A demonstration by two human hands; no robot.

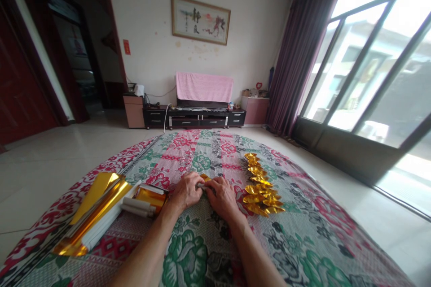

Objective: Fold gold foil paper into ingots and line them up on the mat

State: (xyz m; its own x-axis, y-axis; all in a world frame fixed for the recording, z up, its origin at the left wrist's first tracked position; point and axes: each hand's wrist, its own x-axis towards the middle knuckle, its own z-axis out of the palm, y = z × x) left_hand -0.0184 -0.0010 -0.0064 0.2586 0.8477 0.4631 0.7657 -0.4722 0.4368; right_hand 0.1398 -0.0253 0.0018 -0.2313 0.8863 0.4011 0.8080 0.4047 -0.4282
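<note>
My left hand (187, 190) and my right hand (221, 195) meet over the middle of the patterned cloth, fingers closed on a small piece of gold foil paper (204, 177). Its gold side shows just beyond my fingertips, and a pale edge (201, 185) runs between my thumbs. Most of the piece is hidden by my fingers. To the right stands a row of folded gold paper pieces (259, 187), pointed at their ends. Left of my left hand lie white-backed paper rolls (138, 206) with gold sheets, beside a larger stack of curled gold foil paper (97, 210).
The flowered cloth (186, 255) covers the wide surface before me. Beyond it stand a low black cabinet (198, 119) and a pink towel (204, 86) draped over something dark. Tall windows (370, 63) with a purple curtain (296, 49) are on the right, a doorway (76, 54) on the left.
</note>
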